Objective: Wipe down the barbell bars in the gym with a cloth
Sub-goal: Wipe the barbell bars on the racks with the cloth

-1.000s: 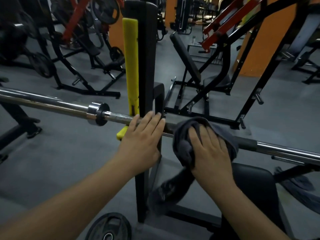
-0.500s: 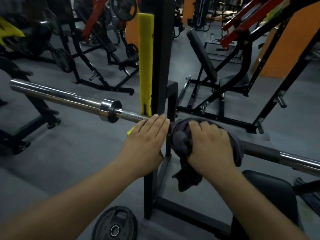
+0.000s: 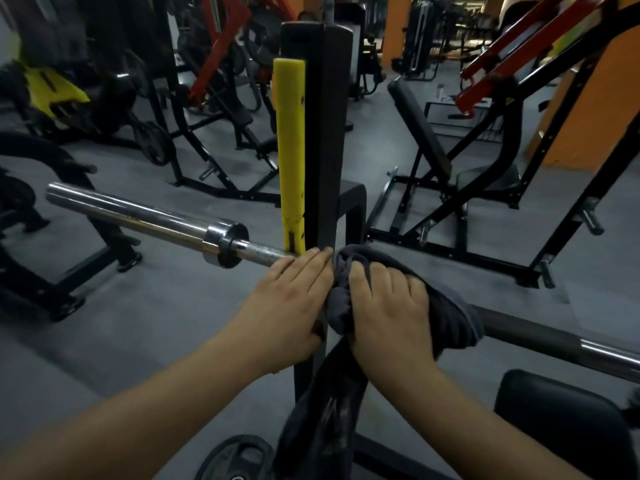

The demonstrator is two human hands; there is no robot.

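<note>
A steel barbell bar (image 3: 138, 216) lies across the rack, running from the left sleeve down to the right edge. My left hand (image 3: 289, 306) rests palm-down over the bar beside the rack post, fingers together. My right hand (image 3: 388, 313) presses a dark grey cloth (image 3: 446, 306) wrapped around the bar just right of the post. A loose end of the cloth hangs down below my right wrist. The bar under both hands is hidden.
A black rack upright (image 3: 325, 133) with a yellow guard strip (image 3: 289, 147) stands right behind my hands. A weight plate (image 3: 239, 459) lies on the floor below. A black bench pad (image 3: 561, 424) is at lower right. Incline bench (image 3: 419, 119) and other machines stand behind.
My right hand has slid the cloth left along the bar until it meets my left hand by the post. The view has shifted, showing more of the bar's left sleeve.
</note>
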